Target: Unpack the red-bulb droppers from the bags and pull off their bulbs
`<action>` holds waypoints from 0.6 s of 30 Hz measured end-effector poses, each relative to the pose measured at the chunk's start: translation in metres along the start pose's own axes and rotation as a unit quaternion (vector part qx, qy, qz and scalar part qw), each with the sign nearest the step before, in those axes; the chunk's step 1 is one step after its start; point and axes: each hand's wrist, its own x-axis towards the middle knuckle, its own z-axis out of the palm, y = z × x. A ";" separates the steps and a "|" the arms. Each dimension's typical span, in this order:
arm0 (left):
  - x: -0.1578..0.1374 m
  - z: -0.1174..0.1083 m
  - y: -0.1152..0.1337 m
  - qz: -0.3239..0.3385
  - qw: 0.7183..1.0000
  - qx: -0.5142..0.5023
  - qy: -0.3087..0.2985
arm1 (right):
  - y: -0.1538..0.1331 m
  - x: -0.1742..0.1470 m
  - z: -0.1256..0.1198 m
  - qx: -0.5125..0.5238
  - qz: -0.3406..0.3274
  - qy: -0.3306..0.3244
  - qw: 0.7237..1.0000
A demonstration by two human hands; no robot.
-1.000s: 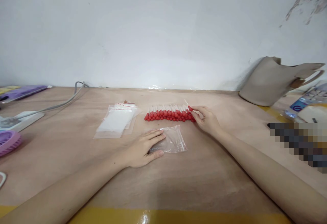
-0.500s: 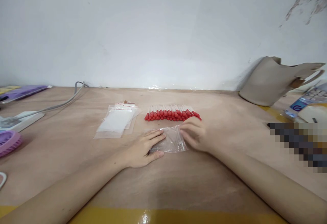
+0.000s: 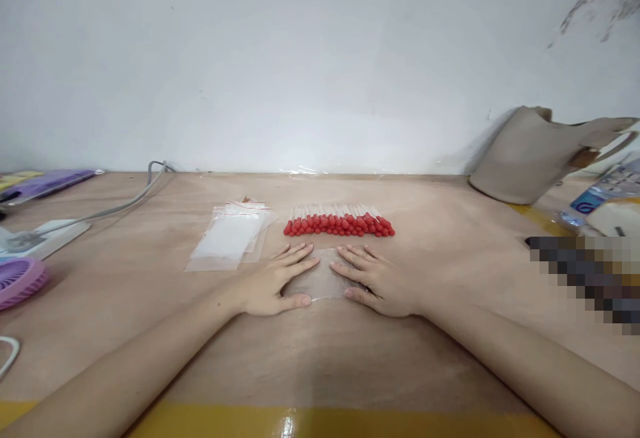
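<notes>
A clear plastic bag (image 3: 324, 275) lies flat on the table between my hands. My left hand (image 3: 277, 283) rests on its left end with fingers spread. On the right end, my right hand (image 3: 377, 281) lies palm down, its fingers also spread, covering that end of the bag. Just beyond my fingertips is a row of thin pale sticks with red tips (image 3: 340, 225), the red ends toward me. To the left sits a loose stack of clear zip bags (image 3: 225, 241) with red lines along their far edge.
A grey cable (image 3: 125, 206) runs to a white power strip (image 3: 63, 241) at the left, near a pink-purple fan (image 3: 20, 281). At the right stand a beige bag (image 3: 515, 158) and a plastic bottle (image 3: 595, 198). A white wall (image 3: 310, 78) closes off the back.
My right hand has opened from a pinch at the bag's right edge and now lies flat on it. My left hand has shifted slightly left, its fingers spread wider.
</notes>
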 end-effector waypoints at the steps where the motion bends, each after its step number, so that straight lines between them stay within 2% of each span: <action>1: -0.001 -0.002 -0.002 0.003 1.000 -0.003 -0.009 | 0.000 -0.001 0.000 0.001 0.002 -0.005 1.000; 4: -0.002 -0.005 -0.005 -0.009 0.999 -0.040 0.004 | 0.003 -0.002 0.000 0.010 0.010 -0.001 1.000; 6: 0.001 -0.004 -0.004 -0.045 0.993 -0.092 0.058 | 0.004 -0.003 0.000 0.013 0.018 0.024 0.999; 9: 0.011 0.001 -0.005 -0.110 0.969 -0.162 0.149 | 0.003 -0.003 0.001 0.013 0.026 0.074 0.997; 11: 0.017 0.005 -0.007 -0.146 0.957 -0.179 0.179 | 0.001 -0.002 0.000 0.010 0.029 0.094 0.995; 14: 0.022 0.009 -0.008 -0.185 0.950 -0.173 0.185 | -0.002 -0.001 0.000 0.007 0.030 0.108 0.994; 18: 0.020 0.006 -0.003 -0.186 0.964 -0.132 0.138 | -0.003 0.001 -0.001 0.010 0.015 0.121 0.992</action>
